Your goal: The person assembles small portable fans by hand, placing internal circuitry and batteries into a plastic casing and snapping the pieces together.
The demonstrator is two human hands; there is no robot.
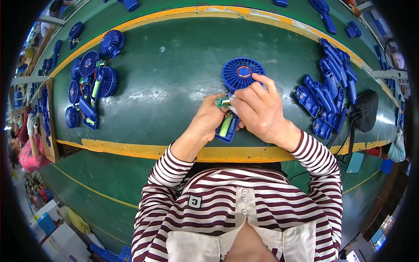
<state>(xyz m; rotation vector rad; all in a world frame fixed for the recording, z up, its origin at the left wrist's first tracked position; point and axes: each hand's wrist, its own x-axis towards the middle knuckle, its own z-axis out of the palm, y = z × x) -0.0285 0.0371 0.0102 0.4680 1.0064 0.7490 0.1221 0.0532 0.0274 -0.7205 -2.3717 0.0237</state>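
Observation:
In front of me a blue handheld fan with an opened handle lies over the green table; its round slotted head (233,77) points away from me. My left hand (203,117) is closed around the fan's neck and handle, and a small green circuit board (223,102) sticks up there. A light-green battery cell (225,125) lies in the handle shell (224,139), with a thin red wire by it. My right hand (261,112) is closed over the fan's right side, fingertips at the board and the index finger near the head. What those fingertips pinch is hidden.
Several blue fans (89,63), some with boards and batteries exposed, are grouped at the left. A pile of blue handle shells (328,89) lies at the right, beside a black bag (365,110). A yellow strip (126,149) marks the table's near edge. More fan parts (324,15) lie beyond.

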